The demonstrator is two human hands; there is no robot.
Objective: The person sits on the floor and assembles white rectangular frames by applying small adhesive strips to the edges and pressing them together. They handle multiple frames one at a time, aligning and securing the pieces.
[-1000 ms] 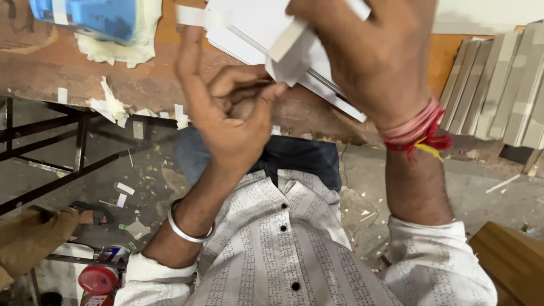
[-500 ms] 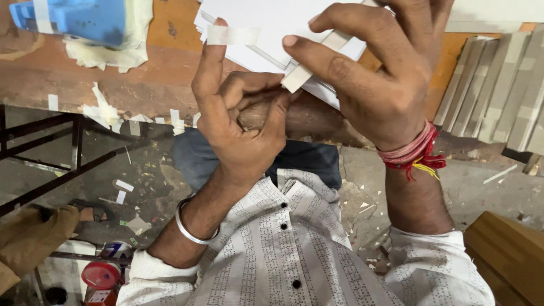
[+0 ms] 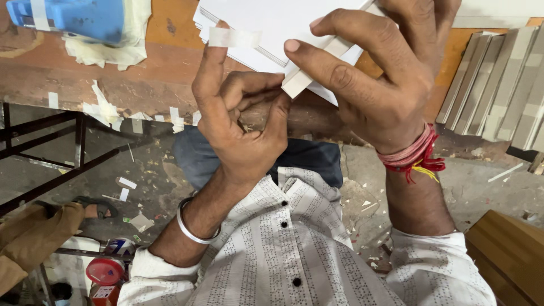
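L hand (image 3: 241,133) is up near the middle of the view, index finger straight w/ a short strip of whitish tape (image 3: 233,37) stuck across its tip; other fingers are curled in, thumb pressed up against the near corner of a stack of white flat boards (image 3: 277,22). So it's partly closed, not clamped round anything big, tape just clinging to the fingertip. A plain silver metal bangle (image 3: 192,226) sits on that wrist.

R hand (image 3: 377,85) is just right of it, fingers spread & bent, pinching a narrow white strip-like edge piece (image 3: 303,76) at the stack's near corner btwn index finger and thumb. Grip is closed on that piece. Red and yellow thread wristband (image 3: 413,156) on the R wrist.

The stack lies on a worn orange-brown wooden bench (image 3: 170,68), far centre, its near corner overhanging the bench edge where both hands meet. Bits of torn tape cling along the bench's near edge on the left.

Far left on the bench: a blue plastic block-shaped tool (image 3: 73,17) resting on pale crumpled paper. Far right: a row of grey flat panels (image 3: 498,90) leaning side by side.

Near, bottom: person's white patterned shirt w/ dark buttons (image 3: 294,243). Lower left on the dusty floor: a red-lidded round container (image 3: 105,272) and a sandalled foot of another person (image 3: 93,207), tan trouser leg beside it.
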